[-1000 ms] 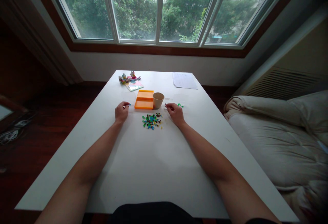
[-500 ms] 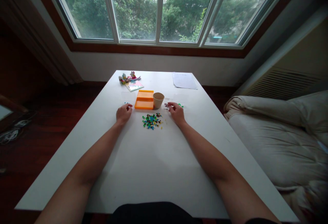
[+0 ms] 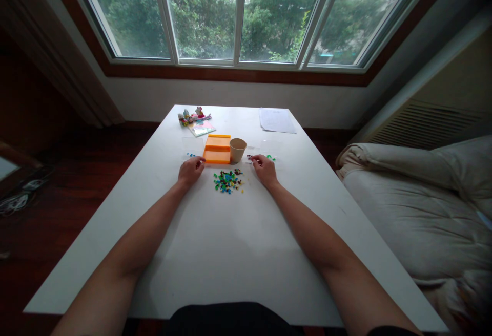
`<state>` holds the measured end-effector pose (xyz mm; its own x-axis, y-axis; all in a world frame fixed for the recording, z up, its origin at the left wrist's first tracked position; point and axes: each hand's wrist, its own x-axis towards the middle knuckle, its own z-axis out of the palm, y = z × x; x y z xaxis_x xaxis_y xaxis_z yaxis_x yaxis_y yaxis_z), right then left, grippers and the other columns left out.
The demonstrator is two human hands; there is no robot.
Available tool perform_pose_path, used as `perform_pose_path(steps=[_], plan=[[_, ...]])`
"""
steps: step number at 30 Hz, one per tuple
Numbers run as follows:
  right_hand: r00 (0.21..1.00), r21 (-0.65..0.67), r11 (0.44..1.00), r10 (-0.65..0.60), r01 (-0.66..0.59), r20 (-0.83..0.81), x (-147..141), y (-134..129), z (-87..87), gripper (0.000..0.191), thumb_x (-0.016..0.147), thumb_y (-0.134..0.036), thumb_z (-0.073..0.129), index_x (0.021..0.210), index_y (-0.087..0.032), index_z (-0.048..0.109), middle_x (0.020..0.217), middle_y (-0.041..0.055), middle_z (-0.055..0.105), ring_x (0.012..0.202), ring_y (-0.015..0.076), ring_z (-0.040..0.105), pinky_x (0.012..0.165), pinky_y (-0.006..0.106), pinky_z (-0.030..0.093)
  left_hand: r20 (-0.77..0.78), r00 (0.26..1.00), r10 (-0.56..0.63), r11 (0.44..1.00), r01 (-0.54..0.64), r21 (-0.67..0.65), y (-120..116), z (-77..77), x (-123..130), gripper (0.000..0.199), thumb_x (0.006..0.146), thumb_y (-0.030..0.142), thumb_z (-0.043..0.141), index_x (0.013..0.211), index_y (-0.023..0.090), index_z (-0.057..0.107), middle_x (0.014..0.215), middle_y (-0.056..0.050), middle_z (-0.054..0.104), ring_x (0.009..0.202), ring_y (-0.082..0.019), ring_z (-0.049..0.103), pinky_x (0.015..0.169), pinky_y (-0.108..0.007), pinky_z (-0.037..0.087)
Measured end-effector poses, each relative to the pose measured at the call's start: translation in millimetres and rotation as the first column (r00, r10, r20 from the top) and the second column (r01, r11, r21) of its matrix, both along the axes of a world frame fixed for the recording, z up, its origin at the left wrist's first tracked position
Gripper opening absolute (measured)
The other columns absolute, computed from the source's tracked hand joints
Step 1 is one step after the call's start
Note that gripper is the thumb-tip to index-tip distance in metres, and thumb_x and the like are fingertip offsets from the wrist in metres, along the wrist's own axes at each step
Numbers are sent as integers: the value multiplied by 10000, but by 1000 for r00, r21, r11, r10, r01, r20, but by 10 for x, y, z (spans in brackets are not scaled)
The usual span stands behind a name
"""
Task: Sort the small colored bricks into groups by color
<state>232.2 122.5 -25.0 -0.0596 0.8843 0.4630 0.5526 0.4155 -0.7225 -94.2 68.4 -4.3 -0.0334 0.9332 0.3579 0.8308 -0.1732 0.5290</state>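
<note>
A: What is the white table [image 3: 246, 254] supporting?
B: An orange tray [image 3: 217, 157]. The left hand [image 3: 191, 170] is curling at its left edge; the right hand [image 3: 265, 170] is curling farther right.
A: Grip state?
B: Fingers are bending inward; I cannot tell the gap or any held piece.
A: Piece location?
B: The coloured pile [image 3: 228, 181] is lying between the hands; dark pieces [image 3: 249, 157] are lying at the right fingertips.

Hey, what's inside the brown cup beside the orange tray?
Only the upper inner wall of the brown cup shows, and nothing sticks out above it. Its near side covers the bottom, so whether anything lies down there can't be seen.
</note>
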Motion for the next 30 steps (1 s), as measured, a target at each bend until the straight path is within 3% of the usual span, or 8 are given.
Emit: perform_pose_path(steps=[4, 7, 15, 30], plan=[[1000, 13, 1000, 6, -6, 0, 1, -1, -2, 189, 882, -297, 547, 925, -206, 707, 974, 61, 727, 796, 195, 640, 791, 365, 520, -69, 975, -211, 977, 212, 3, -39, -5, 89, 224, 873, 273, 534, 972, 219, 727, 843, -38, 688, 712, -169, 588, 694, -278, 429], [1000, 26, 999, 19, -19, 10, -2, -5, -6, 183, 886, -295, 550, 930, -205, 703, 976, 62, 719, 796, 194, 637, 789, 364, 518, -117, 948, -297, 955, 296, -28, -71, 7, 126, 203, 862, 265, 541, 942, 223, 723, 821, -32, 674, 704, -164, 578, 673, -272, 416], [991, 70, 992, 96, -103, 97, -33, -62, 17, 178, 896, -267, 544, 910, -213, 714, 906, 45, 711, 745, 178, 611, 732, 312, 491, -180, 917, -356, 934, 344, -96, -127, 63, 166, 174, 845, 291, 573, 921, 235, 719, 780, -16, 651, 682, -153, 557, 639, -260, 393], [907, 83, 945, 277, -318, 319, -127, -189, 80, 165, 907, -220, 565, 918, -237, 729, 843, 27, 698, 761, 167, 606, 725, 274, 454, -176, 901, -397, 917, 381, -119, -155, 28, 269, 165, 845, 304, 595, 906, 243, 736, 779, -18, 663, 667, -150, 549, 624, -253, 389]])
